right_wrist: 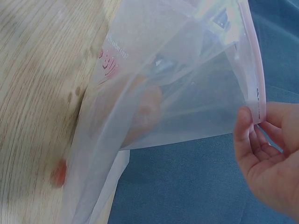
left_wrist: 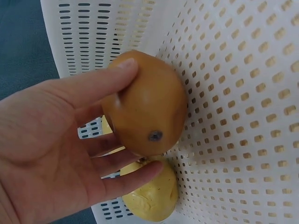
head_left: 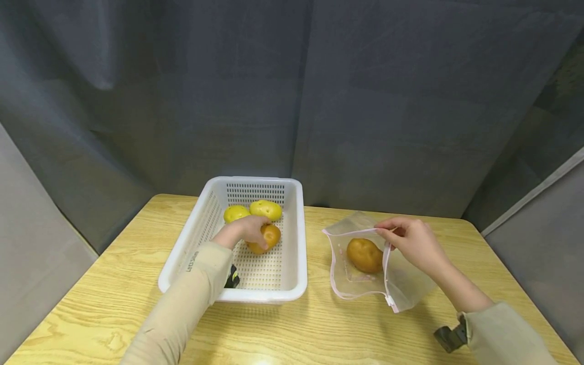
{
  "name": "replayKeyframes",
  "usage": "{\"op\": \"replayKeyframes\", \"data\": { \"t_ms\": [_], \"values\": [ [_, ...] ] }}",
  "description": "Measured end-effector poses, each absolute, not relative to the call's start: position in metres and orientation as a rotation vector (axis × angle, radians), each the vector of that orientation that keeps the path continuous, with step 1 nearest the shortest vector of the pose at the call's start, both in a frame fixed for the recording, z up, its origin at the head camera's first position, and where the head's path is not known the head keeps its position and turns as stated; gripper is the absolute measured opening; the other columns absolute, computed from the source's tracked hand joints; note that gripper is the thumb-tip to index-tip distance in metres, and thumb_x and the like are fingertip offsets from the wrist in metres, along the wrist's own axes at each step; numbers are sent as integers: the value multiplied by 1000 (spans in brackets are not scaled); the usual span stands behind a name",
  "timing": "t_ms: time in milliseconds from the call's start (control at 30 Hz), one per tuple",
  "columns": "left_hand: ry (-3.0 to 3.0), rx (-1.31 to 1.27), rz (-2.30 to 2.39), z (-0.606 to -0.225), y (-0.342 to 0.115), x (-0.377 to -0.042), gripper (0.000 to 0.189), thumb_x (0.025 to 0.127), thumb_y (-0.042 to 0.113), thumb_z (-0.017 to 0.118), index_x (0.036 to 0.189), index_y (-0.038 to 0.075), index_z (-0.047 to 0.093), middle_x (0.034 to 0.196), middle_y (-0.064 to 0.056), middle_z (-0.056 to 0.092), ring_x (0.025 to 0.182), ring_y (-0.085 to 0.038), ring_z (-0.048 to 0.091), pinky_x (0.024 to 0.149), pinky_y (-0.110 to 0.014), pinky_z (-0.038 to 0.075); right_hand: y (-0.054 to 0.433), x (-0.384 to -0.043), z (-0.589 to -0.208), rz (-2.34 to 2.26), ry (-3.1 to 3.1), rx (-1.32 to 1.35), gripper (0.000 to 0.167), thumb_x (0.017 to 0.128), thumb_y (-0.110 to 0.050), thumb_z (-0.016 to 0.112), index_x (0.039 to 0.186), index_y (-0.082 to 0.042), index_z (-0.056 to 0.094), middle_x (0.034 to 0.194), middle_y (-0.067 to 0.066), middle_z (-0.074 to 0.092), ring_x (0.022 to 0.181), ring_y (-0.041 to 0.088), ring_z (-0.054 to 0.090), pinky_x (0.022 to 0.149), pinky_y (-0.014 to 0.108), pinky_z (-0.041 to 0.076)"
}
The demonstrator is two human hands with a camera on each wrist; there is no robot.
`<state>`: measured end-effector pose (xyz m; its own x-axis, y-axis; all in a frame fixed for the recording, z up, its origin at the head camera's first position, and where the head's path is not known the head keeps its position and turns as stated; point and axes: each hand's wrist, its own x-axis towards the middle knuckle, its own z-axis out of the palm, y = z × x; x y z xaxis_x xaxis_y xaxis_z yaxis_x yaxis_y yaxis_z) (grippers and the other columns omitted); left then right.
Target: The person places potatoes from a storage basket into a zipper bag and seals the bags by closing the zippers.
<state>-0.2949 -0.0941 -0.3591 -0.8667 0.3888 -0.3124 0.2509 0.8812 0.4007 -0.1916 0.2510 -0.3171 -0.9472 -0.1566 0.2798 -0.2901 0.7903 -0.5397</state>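
Inside the white basket point(head_left: 300, 253), my left hand point(head_left: 246, 229) grips a brown potato point(left_wrist: 149, 102), thumb on one side and fingers on the other. Two yellow potatoes point(head_left: 266, 209) lie beyond it at the basket's far end; in the left wrist view a yellow potato point(left_wrist: 154, 191) shows behind the fingertips. My right hand point(head_left: 415, 243) pinches the pink-edged mouth of a clear zip bag point(head_left: 408, 286) between thumb and fingers. The bag's mouth gapes, and another brown potato point(head_left: 365, 255) rests inside, blurred through the plastic in the right wrist view.
Basket and bag are on a wood-grain table point(head_left: 319, 329), the basket left of the bag. A dark curtain point(head_left: 292, 101) hangs behind the table's far edge. A small black device point(head_left: 451, 337) sits at the right wrist.
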Motion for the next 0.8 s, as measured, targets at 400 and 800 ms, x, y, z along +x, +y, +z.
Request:
{"op": "replayKeyframes", "data": {
  "t_ms": [400,800],
  "values": [
    [2656,472,473,-357,-93,-294,69,72,24,75,132,10,45,129,-10,51,119,-26,47,101,-42,35,252,-193,-318,860,-2785,344,23,87,-30,60,98,-12,69,65,-3,62,54,8,55,51,24,42],
    [2637,505,556,-353,-94,-295,69,73,24,74,133,8,44,129,-11,50,119,-28,45,101,-45,34,252,-194,-318,863,-2784,341,21,87,-29,60,98,-12,69,65,-3,62,54,8,55,52,24,42]
  ]
}}
